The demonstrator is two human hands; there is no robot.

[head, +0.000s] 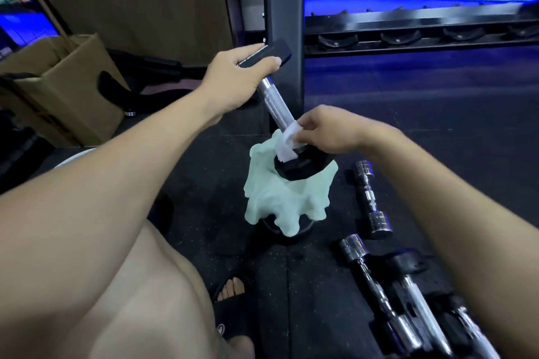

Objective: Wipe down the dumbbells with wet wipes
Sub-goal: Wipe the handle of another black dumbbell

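One dumbbell [277, 107] stands tilted on a green cloth [277, 198], left hand [236, 75] gripping its top head. Right hand [326, 128] pinches a wipe [285, 142] against the handle's base. The cloth hides whatever lies underneath.

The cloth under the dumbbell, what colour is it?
Pale mint green; the cloth shows best in the head view.

Four dumbbells [278, 109] visible, one white wipe [287, 144], one green cloth [280, 198], one cardboard box [62, 90].

Black-headed dumbbell [277, 104] tilted, chrome handle, lower head on green cloth; white wipe [287, 144] against handle base.
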